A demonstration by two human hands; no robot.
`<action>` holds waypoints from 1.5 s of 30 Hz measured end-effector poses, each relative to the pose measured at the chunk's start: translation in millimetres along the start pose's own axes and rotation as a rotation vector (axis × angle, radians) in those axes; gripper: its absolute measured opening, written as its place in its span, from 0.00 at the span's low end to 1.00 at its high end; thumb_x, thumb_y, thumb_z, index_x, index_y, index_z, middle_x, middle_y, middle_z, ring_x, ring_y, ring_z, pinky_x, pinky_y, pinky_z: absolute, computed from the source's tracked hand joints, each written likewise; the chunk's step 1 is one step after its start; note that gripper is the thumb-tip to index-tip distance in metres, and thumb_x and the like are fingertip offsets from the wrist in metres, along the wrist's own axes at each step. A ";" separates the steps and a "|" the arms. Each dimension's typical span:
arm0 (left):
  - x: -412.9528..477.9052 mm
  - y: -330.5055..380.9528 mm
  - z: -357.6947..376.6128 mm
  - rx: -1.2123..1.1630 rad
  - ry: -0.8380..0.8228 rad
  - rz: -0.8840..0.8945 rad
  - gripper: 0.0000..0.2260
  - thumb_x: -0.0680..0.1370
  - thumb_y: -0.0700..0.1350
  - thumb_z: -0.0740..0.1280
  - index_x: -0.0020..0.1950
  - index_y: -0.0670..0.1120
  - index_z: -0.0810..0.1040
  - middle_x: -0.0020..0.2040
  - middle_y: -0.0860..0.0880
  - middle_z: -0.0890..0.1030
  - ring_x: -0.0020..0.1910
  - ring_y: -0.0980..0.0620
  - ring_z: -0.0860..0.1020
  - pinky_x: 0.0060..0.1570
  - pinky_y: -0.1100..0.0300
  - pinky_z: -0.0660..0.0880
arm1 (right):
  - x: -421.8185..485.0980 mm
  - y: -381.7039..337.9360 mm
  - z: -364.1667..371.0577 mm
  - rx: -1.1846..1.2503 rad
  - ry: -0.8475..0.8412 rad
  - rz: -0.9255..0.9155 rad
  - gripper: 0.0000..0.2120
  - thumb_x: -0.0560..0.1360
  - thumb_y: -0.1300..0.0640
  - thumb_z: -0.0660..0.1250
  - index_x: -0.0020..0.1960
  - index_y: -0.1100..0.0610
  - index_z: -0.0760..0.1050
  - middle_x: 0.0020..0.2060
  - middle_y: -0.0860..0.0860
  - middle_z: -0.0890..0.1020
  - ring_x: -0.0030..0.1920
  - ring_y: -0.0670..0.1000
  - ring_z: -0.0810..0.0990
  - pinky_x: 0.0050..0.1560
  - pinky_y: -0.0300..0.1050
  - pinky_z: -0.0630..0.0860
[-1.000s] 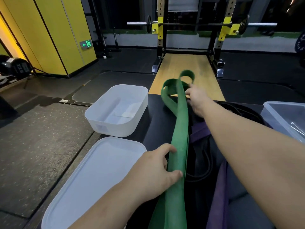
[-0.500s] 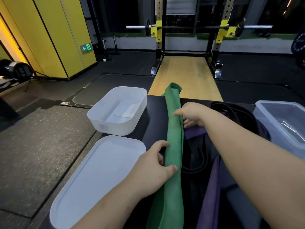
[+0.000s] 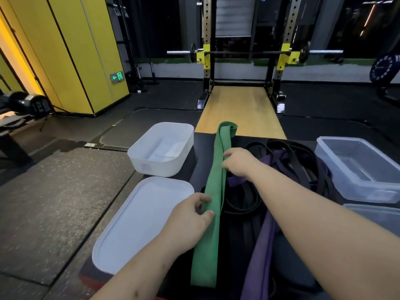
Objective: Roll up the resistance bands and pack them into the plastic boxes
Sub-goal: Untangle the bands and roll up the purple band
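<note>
A long green resistance band (image 3: 213, 208) lies doubled and stretched straight away from me along the black table (image 3: 201, 141), its far end folded over at the table's edge. My left hand (image 3: 190, 219) pinches the band near its middle from the left. My right hand (image 3: 239, 162) grips the band farther along, fingers curled over its right edge. An open white plastic box (image 3: 140, 155) stands at the table's left, with its white lid (image 3: 132, 226) lying flat in front of it. A clear plastic box (image 3: 324, 152) stands at the right.
Black bands (image 3: 281, 148) and purple bands (image 3: 259, 252) lie tangled on the table between the green band and the clear box. Another clear lid (image 3: 381, 215) lies at the right edge. Beyond the table are a wooden platform (image 3: 238, 109) and a squat rack with a barbell.
The raised loop at the band's far end has come down flat onto the table. My right hand slid back toward me along the band. The left hand keeps its hold.
</note>
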State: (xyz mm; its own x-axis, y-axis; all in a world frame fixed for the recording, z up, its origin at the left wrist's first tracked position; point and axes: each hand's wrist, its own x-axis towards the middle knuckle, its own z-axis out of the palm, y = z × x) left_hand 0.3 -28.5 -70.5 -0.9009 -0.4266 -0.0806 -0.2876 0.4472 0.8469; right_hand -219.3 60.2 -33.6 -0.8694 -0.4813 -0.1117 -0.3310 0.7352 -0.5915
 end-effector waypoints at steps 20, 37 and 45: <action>-34.3 6.5 -1.3 -0.079 0.007 -0.003 0.14 0.80 0.45 0.68 0.64 0.56 0.77 0.61 0.55 0.75 0.54 0.63 0.76 0.47 0.68 0.71 | -105.3 53.4 -38.2 -0.549 0.159 -0.071 0.12 0.80 0.54 0.56 0.56 0.40 0.74 0.56 0.49 0.73 0.64 0.58 0.74 0.64 0.54 0.67; -49.6 13.2 -3.8 -0.331 0.013 -0.083 0.20 0.76 0.33 0.62 0.58 0.54 0.81 0.55 0.56 0.84 0.50 0.40 0.84 0.54 0.43 0.80 | -157.3 49.2 -23.0 -0.712 0.025 -0.165 0.16 0.77 0.56 0.65 0.63 0.45 0.78 0.76 0.53 0.61 0.77 0.55 0.60 0.78 0.54 0.55; -52.8 5.0 4.0 0.403 -0.072 0.039 0.18 0.79 0.44 0.62 0.69 0.52 0.76 0.62 0.50 0.76 0.47 0.52 0.79 0.46 0.64 0.74 | -197.1 99.0 -14.2 -0.346 -0.080 -0.188 0.21 0.81 0.54 0.62 0.71 0.37 0.73 0.82 0.47 0.50 0.81 0.53 0.59 0.79 0.46 0.60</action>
State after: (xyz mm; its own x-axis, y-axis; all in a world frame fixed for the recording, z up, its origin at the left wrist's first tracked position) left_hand 45.2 -0.6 -64.1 -0.9299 -0.3535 -0.1012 -0.3443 0.7405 0.5772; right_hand -85.9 234.6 -58.8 -0.7552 -0.6482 -0.0971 -0.5974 0.7417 -0.3051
